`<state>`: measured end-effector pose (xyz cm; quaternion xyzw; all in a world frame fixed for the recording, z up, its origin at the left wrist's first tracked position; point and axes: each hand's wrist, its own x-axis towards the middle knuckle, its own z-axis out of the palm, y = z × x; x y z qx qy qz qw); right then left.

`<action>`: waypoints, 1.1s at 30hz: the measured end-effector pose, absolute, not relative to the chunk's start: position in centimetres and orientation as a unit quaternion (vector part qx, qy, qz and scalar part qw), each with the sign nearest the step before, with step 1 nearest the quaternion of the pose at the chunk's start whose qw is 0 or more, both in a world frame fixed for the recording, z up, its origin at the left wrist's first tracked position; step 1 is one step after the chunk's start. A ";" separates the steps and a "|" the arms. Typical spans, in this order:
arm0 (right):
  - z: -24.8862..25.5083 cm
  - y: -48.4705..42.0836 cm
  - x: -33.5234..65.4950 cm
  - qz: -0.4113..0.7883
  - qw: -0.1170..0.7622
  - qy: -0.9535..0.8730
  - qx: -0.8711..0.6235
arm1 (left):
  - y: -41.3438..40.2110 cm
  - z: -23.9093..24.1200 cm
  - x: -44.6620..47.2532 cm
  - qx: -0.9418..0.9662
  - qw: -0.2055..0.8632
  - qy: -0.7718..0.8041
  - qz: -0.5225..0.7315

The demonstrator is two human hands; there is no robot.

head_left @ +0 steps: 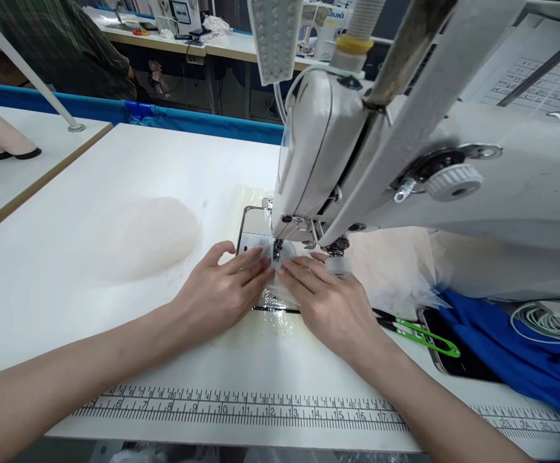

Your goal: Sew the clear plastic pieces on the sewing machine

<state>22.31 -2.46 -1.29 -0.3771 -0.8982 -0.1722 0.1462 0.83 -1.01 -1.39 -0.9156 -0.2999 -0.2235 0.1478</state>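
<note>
My left hand (229, 283) lies flat with its fingers stretched toward the presser foot (276, 251) of a white sewing machine (308, 141). My right hand (330, 302) rests flat on the other side, fingertips close to the foot. Sheer pale fabric (395, 263) spreads to the right beneath the machine arm. How much of it lies under my fingers is hard to make out. A thin, see-through oval piece of the same kind of fabric (164, 235) lies on the white table left of my left hand. The needle tip is hidden at the foot.
Green-handled thread snips (427, 337) and a dark phone (458, 350) lie right of my right hand, beside blue cloth (525, 360) and a coiled cable (550, 321). A printed ruler (260, 406) runs along the front edge. Another person's hands (0, 132) rest at far left.
</note>
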 end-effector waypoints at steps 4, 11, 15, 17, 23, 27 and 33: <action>-1.2 -2.4 22.3 -0.174 0.142 -0.900 -0.374 | -0.8 -1.4 0.8 -0.918 0.133 -0.298 -0.225; -1.3 -2.1 22.3 -0.179 0.142 -0.897 -0.377 | -0.4 -1.7 0.7 -0.916 0.138 -0.301 -0.227; -1.5 -1.8 22.2 -0.185 0.156 -0.895 -0.375 | -0.1 -1.6 0.8 -0.915 0.138 -0.304 -0.228; -1.5 -1.7 22.1 -0.189 0.155 -0.893 -0.378 | 0.1 -1.5 0.9 -0.914 0.138 -0.306 -0.227; -1.3 -1.6 22.1 -0.188 0.131 -0.890 -0.394 | 0.4 -1.6 1.0 -0.913 0.142 -0.307 -0.228; -1.3 -1.6 22.1 -0.189 0.121 -0.889 -0.400 | 0.5 -1.5 1.0 -0.913 0.147 -0.303 -0.231; -1.6 -1.5 22.2 -0.193 0.128 -0.889 -0.394 | 0.7 -1.7 1.0 -0.912 0.154 -0.301 -0.234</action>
